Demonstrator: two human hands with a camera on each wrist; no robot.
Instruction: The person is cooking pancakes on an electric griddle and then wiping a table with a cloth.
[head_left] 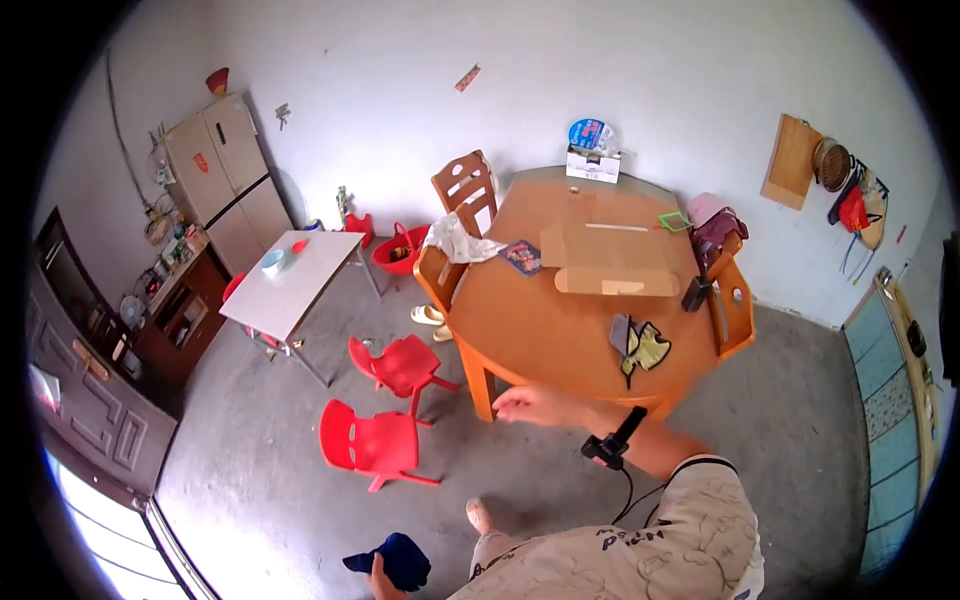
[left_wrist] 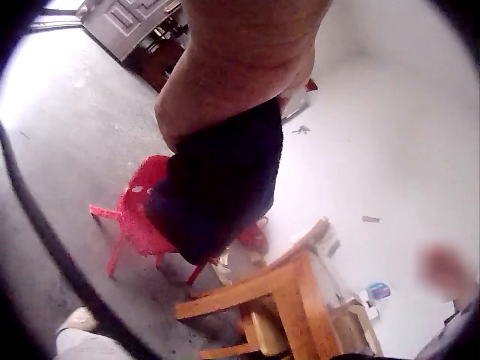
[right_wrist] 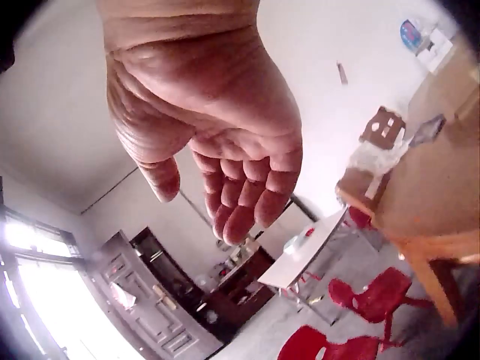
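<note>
Beige printed sleeve [head_left: 700, 505]: nearest, with a black camera [head_left: 607, 448] strapped to the bare wrist beyond.
Right hand [head_left: 545, 406]: just off the near edge of the big table, fingers loosely extended, thumb apart from them.
Left hand [head_left: 381, 580]: low over the floor, clamped on a dark navy cloth item [head_left: 404, 562].
Brown wooden table [head_left: 525, 335]: bearing an opened tan cardboard box [head_left: 615, 262] around the middle, a yellow-and-grey cloth item [head_left: 643, 347] toward the near right edge, a white carton [head_left: 593, 165] by the far edge.
Red plastic chairs [head_left: 372, 441]: left of the wooden table.
White rectangular table [head_left: 290, 290]: pale blue bowl [head_left: 274, 262] toward the far left corner.
</note>
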